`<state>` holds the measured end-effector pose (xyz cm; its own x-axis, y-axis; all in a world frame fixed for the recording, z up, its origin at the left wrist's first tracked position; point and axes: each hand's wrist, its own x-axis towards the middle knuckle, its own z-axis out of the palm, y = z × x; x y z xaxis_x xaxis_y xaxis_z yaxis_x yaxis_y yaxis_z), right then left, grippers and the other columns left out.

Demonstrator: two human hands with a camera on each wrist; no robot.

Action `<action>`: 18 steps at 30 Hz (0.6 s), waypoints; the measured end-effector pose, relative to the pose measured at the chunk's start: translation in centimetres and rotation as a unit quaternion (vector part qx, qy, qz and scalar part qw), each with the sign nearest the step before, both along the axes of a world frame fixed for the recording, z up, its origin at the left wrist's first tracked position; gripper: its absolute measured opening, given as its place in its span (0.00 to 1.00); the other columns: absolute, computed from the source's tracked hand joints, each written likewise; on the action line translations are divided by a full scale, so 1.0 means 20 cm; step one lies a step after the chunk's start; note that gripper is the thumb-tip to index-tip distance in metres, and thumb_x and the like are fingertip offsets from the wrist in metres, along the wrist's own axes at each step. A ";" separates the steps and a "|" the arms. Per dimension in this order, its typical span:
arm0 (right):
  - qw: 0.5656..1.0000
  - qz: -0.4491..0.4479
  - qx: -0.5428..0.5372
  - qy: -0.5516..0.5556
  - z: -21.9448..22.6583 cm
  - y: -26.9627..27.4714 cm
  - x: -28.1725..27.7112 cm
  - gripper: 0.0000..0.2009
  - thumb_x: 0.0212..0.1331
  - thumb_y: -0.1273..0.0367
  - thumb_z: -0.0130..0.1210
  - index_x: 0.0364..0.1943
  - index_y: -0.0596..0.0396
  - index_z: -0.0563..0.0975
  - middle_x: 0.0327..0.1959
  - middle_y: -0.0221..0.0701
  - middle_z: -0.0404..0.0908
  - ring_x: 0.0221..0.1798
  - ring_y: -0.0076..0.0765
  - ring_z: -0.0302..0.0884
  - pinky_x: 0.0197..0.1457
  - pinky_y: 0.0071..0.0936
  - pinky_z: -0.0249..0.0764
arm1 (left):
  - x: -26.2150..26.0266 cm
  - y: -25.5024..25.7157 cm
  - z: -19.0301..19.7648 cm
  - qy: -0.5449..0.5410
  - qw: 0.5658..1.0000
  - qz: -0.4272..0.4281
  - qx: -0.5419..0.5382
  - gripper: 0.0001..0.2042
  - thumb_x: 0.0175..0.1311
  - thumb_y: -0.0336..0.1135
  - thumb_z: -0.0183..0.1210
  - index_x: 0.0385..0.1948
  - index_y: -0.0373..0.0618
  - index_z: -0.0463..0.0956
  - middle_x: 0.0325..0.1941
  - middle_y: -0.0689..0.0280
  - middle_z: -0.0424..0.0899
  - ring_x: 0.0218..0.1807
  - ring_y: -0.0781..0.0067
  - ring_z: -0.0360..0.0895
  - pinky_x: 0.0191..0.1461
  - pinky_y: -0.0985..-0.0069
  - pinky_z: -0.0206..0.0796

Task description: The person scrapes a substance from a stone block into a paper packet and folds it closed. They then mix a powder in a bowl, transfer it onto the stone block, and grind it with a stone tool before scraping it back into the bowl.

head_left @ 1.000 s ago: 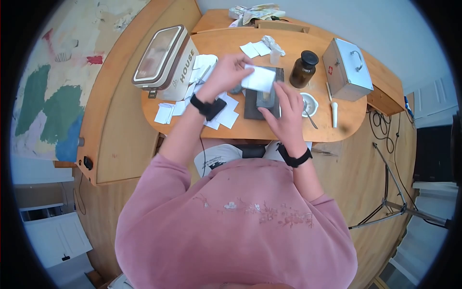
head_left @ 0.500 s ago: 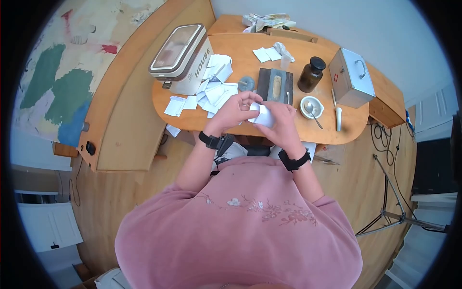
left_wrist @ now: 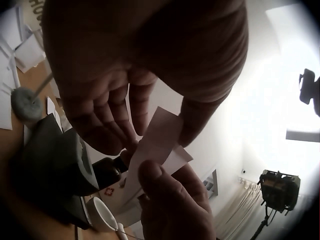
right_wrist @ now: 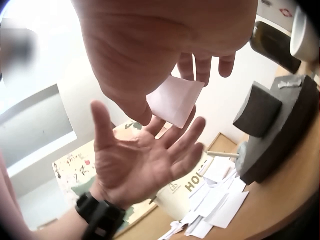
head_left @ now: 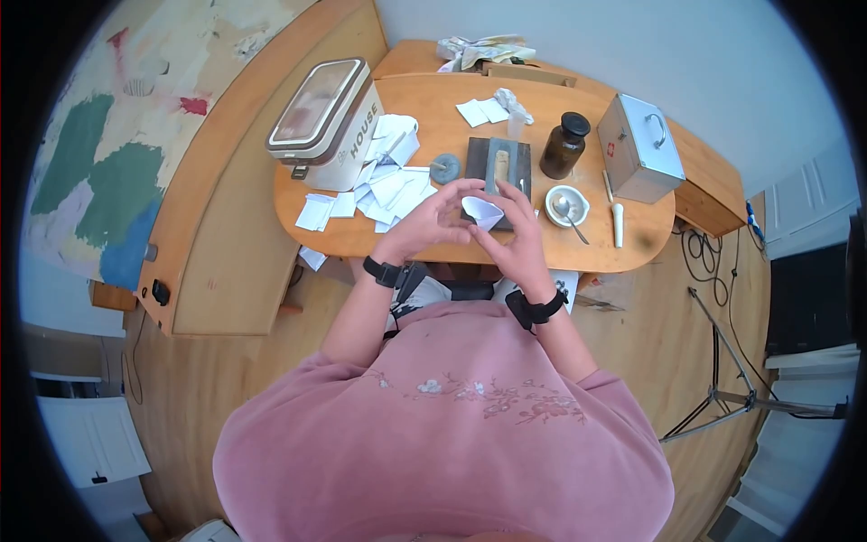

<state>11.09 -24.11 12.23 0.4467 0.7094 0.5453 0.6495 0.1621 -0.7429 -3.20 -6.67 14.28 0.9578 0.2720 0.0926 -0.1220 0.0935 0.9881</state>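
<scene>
A small white piece of paper [head_left: 483, 213] is folded into a cupped pouch, held over the front of the table. My right hand [head_left: 519, 237] pinches it; in the left wrist view, the right thumb [left_wrist: 167, 182] presses on the folded paper [left_wrist: 159, 134]. The left hand [head_left: 426, 224] spreads around the other side, thumb apart from its fingers, and in the right wrist view its palm [right_wrist: 145, 167] is bare. Just beyond the hands, a grey trough [head_left: 490, 170] with tan material in it sits on a dark base [head_left: 475, 154].
Loose white papers [head_left: 393, 191] and a beige HOUSE box [head_left: 339, 154] lie left. A grey disc with a rod [head_left: 445, 168] stands beside the trough. Rightward are a brown jar [head_left: 564, 149], a white mortar [head_left: 553, 215] with a spoon, a white pestle [head_left: 618, 226] and a metal case [head_left: 643, 154].
The paper was flat, held up over the trough by both hands, then came toward the body and was bent. Now it is a cupped pouch, and the left fingers have spread off it.
</scene>
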 end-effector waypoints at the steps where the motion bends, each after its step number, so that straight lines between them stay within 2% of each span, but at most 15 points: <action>1: 0.996 0.015 0.007 0.091 0.01 0.00 -0.01 0.27 0.63 0.63 0.78 0.66 0.48 0.85 0.80 0.43 0.75 0.78 0.54 0.76 0.84 0.51 0.65 | 0.00 -0.01 0.00 -0.036 0.997 -0.038 -0.058 0.44 0.64 0.26 0.79 0.83 0.44 0.66 0.74 0.62 0.80 0.78 0.67 0.76 0.80 0.62 0.71; 2: 0.996 0.012 0.006 0.091 0.00 0.00 -0.02 0.27 0.63 0.63 0.78 0.66 0.48 0.85 0.80 0.43 0.75 0.78 0.54 0.76 0.84 0.51 0.65 | 0.01 -0.02 -0.01 -0.035 0.997 -0.042 -0.059 0.44 0.64 0.26 0.79 0.83 0.44 0.66 0.74 0.62 0.80 0.78 0.67 0.76 0.80 0.62 0.71; 4: 0.998 0.013 -0.023 0.058 -0.04 0.00 -0.03 0.28 0.65 0.62 0.78 0.69 0.47 0.85 0.84 0.44 0.69 0.82 0.57 0.70 0.86 0.50 0.64 | 0.04 -0.04 -0.06 -0.027 0.997 -0.074 -0.001 0.51 0.61 0.23 0.80 0.87 0.45 0.59 0.78 0.61 0.78 0.78 0.66 0.76 0.79 0.63 0.73; 8: 0.994 0.031 -0.037 0.100 -0.09 -0.01 0.00 0.28 0.64 0.62 0.78 0.68 0.50 0.85 0.85 0.44 0.67 0.84 0.55 0.66 0.86 0.47 0.65 | 0.05 -0.01 -0.12 0.000 0.996 -0.082 -0.024 0.50 0.61 0.22 0.80 0.87 0.44 0.60 0.77 0.61 0.79 0.76 0.67 0.79 0.77 0.64 0.75; 10: 0.995 0.044 -0.008 0.090 -0.06 -0.04 0.02 0.26 0.65 0.63 0.78 0.65 0.55 0.85 0.76 0.43 0.77 0.75 0.52 0.76 0.77 0.42 0.74 | 0.04 0.00 -0.16 0.071 0.996 -0.041 -0.032 0.50 0.59 0.22 0.81 0.85 0.43 0.62 0.75 0.62 0.81 0.71 0.68 0.83 0.72 0.66 0.78; 11: 0.995 0.045 -0.012 0.091 -0.08 -0.07 0.05 0.26 0.65 0.63 0.78 0.65 0.55 0.85 0.76 0.43 0.77 0.75 0.52 0.76 0.77 0.42 0.74 | 0.04 0.00 -0.17 0.072 0.996 -0.040 -0.035 0.50 0.59 0.22 0.81 0.85 0.43 0.62 0.75 0.62 0.81 0.71 0.68 0.83 0.72 0.66 0.78; 13: 0.991 -0.098 -0.064 0.070 -0.16 -0.14 0.13 0.22 0.66 0.64 0.77 0.59 0.61 0.85 0.56 0.42 0.88 0.58 0.47 0.86 0.61 0.41 0.81 | 0.02 0.00 -0.17 0.100 0.994 0.024 0.037 0.48 0.58 0.24 0.83 0.83 0.41 0.66 0.70 0.64 0.84 0.65 0.71 0.85 0.67 0.69 0.80; 14: 0.990 -0.098 -0.067 0.069 -0.19 -0.16 0.17 0.22 0.66 0.64 0.77 0.59 0.61 0.85 0.56 0.42 0.88 0.58 0.47 0.86 0.61 0.41 0.81 | 0.02 0.00 -0.18 0.100 0.994 0.023 0.034 0.48 0.58 0.24 0.83 0.83 0.41 0.66 0.70 0.64 0.84 0.65 0.71 0.85 0.67 0.69 0.80; 16: 0.968 -0.208 -0.125 0.063 -0.26 -0.17 0.23 0.16 0.66 0.67 0.75 0.51 0.64 0.86 0.38 0.41 0.88 0.42 0.48 0.87 0.47 0.42 0.81 | 0.01 0.00 -0.19 0.088 0.988 0.075 0.100 0.46 0.57 0.26 0.85 0.80 0.41 0.70 0.66 0.66 0.86 0.59 0.73 0.85 0.62 0.70 0.80; 18: 0.965 -0.216 -0.137 0.061 -0.31 -0.15 0.25 0.14 0.67 0.68 0.74 0.48 0.64 0.85 0.36 0.43 0.87 0.40 0.49 0.87 0.45 0.43 0.81 | 0.02 0.01 -0.25 0.084 0.987 0.083 0.104 0.45 0.57 0.26 0.84 0.80 0.42 0.71 0.64 0.66 0.86 0.58 0.74 0.85 0.61 0.71 0.80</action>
